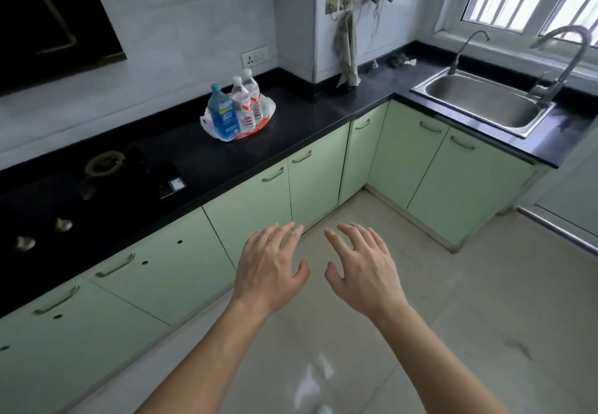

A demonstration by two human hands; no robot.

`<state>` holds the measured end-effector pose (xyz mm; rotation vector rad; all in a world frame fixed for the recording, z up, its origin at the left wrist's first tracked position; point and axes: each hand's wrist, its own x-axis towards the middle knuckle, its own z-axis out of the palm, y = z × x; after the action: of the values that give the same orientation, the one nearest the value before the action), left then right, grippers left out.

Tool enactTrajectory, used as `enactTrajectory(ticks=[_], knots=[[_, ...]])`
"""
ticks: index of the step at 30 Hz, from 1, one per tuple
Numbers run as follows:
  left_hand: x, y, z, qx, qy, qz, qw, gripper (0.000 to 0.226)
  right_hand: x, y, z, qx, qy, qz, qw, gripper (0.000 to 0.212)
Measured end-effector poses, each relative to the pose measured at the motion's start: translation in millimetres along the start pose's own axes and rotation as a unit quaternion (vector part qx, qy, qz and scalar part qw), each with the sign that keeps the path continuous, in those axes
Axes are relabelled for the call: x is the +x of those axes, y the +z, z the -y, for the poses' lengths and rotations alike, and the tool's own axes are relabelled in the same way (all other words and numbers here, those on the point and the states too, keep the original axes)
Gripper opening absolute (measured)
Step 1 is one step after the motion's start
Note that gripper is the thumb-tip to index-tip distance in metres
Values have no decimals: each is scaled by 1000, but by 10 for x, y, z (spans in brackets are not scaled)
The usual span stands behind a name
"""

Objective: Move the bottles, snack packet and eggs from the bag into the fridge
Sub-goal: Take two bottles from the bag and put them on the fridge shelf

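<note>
A white and red plastic bag sits on the black countertop. Upright in it stand a blue bottle and two clear bottles with red labels. Any snack packet or eggs are hidden inside the bag. My left hand and my right hand hover side by side over the floor, palms down, fingers spread, holding nothing. Both are well short of the bag, in front of the green cabinets. No fridge is in view.
A gas hob is set in the counter at left. A steel sink with two taps sits at right under a window. A cloth hangs on the wall. Green cabinet doors line the counter. The floor is pale tile.
</note>
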<state>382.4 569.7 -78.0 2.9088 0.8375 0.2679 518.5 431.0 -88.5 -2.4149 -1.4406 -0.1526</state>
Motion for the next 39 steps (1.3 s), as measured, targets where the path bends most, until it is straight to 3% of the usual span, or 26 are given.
enactTrajectory(ticks=[14,27,39], knots=[[1288,273,183,-8,-9,10,1000,67,1115,380,-577,16,20,16,1000,57],[3352,452,1145,-27,-27,11,999,64,3341,783,-959,-13,25,24,999,57],[4367,684,1756,-38,-72,10,997,65,4602,1200,-1084,8,0,33,999,58]])
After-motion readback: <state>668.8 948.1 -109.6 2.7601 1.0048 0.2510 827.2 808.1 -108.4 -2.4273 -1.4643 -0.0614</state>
